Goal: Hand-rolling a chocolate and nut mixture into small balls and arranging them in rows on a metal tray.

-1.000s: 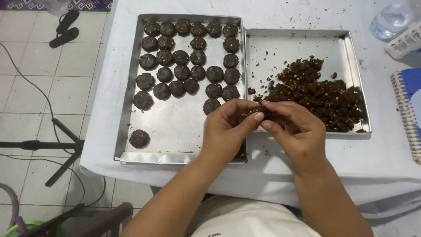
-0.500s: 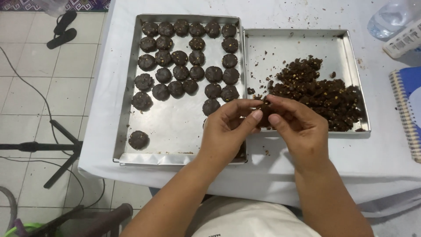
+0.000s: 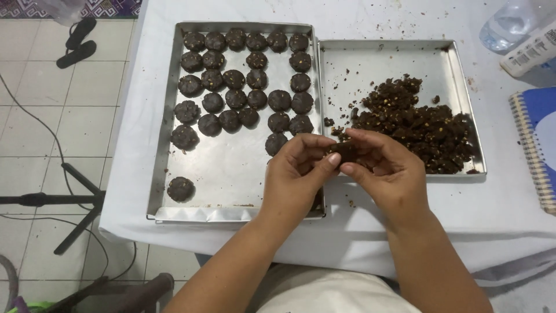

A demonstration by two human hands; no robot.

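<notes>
Sandals (image 3: 80,42) on floor far left. Left tray (image 3: 231,174) full of dark balls (image 3: 246,87). Both hands, left (image 3: 298,174) and right (image 3: 385,171), pinch dough lump (image 3: 346,152) between trays. Right tray (image 3: 394,58) holds dough pile (image 3: 423,124). Bottle (image 3: 509,26), white label; blue notebook (image 3: 538,145) far right.

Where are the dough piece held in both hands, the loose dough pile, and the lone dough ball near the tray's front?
dough piece (image 3: 346,152), head view, its exposed dark middle.
dough pile (image 3: 423,130), head view, heap centre.
lone dough ball (image 3: 180,189), head view, its top.
</notes>
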